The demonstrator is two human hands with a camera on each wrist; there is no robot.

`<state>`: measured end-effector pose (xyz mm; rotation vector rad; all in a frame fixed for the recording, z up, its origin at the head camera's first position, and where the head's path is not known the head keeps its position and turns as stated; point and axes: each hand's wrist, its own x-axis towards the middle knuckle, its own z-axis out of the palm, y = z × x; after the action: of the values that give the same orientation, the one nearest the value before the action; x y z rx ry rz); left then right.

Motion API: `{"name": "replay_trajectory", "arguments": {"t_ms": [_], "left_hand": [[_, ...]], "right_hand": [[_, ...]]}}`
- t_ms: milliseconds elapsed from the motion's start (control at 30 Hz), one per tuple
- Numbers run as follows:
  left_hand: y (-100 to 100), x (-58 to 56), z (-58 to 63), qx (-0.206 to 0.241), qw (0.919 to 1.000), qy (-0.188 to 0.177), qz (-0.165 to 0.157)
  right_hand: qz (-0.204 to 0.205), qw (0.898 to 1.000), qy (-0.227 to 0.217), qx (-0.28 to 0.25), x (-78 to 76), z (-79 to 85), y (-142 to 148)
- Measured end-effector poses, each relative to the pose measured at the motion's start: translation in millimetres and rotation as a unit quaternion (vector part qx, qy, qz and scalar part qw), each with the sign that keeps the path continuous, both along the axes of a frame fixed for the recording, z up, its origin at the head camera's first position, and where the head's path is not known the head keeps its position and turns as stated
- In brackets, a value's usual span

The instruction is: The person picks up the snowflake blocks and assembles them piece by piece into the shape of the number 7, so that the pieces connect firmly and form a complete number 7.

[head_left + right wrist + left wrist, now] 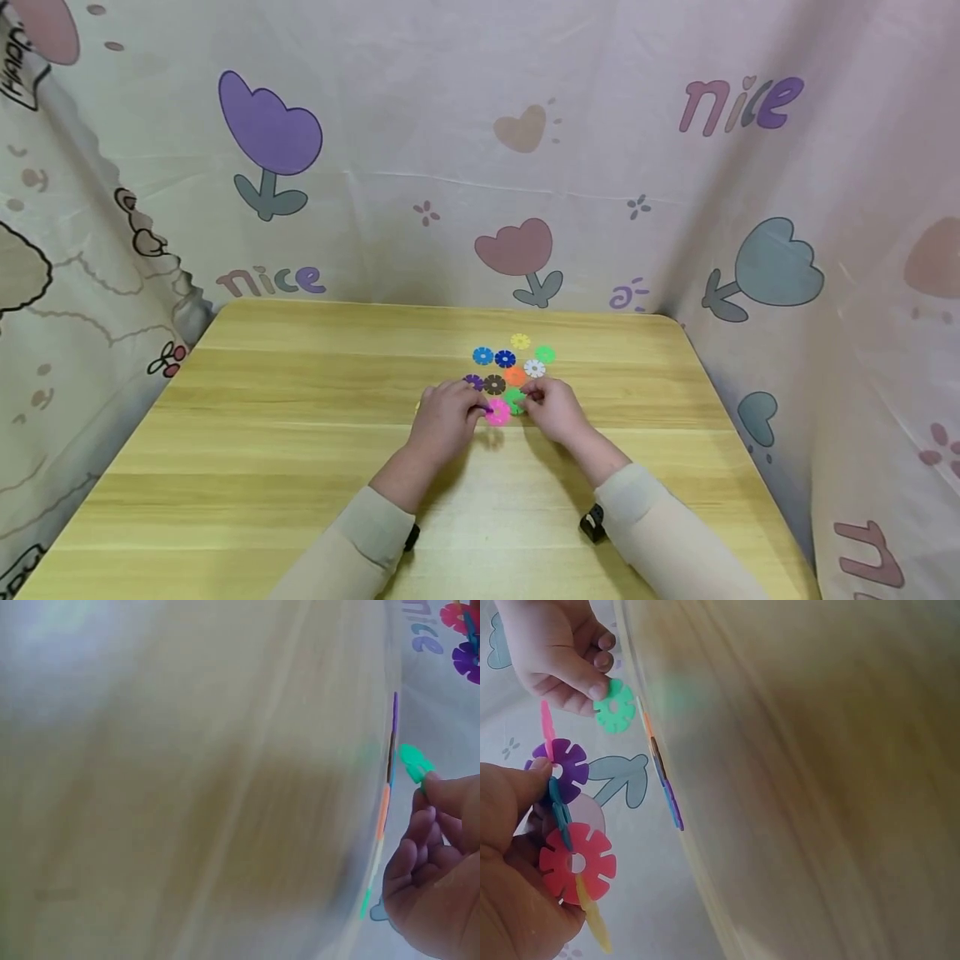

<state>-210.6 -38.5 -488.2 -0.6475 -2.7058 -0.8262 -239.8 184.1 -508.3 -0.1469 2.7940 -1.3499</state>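
Observation:
My left hand (pixel 446 417) grips a chain of slotted plastic discs. In the left wrist view the chain shows a pink disc (pixel 547 727) edge-on, a purple disc (pixel 576 771), a blue disc (pixel 560 814), a red disc (pixel 601 851) and a yellow disc (pixel 593 922), each slotted into its neighbour. Thumb and fingers of my right hand (pixel 557 410) pinch a green disc (pixel 623 717) at its edge. The green disc is held just to the right of the pink end, overlapping it in the head view, while the left wrist view shows them apart.
Loose discs lie flat on the wooden table (pixel 262 467) beyond the hands: yellow (pixel 521 341), light blue (pixel 483 356), dark blue (pixel 505 359), light green (pixel 545 355), white (pixel 535 367), orange (pixel 514 377), brown (pixel 494 384) and purple (pixel 472 381). A patterned curtain (pixel 405 108) surrounds the table.

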Motion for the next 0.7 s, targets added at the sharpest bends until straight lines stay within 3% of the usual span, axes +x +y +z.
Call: {"name": "replay_trajectory", "arguments": {"t_ms": [700], "left_hand": [[0.1,0.8,1.4,-0.001,0.9995,-0.023,0.021]], "right_hand": [[-0.009,0.995,0.053,-0.084,15.2,9.0,10.8]]}}
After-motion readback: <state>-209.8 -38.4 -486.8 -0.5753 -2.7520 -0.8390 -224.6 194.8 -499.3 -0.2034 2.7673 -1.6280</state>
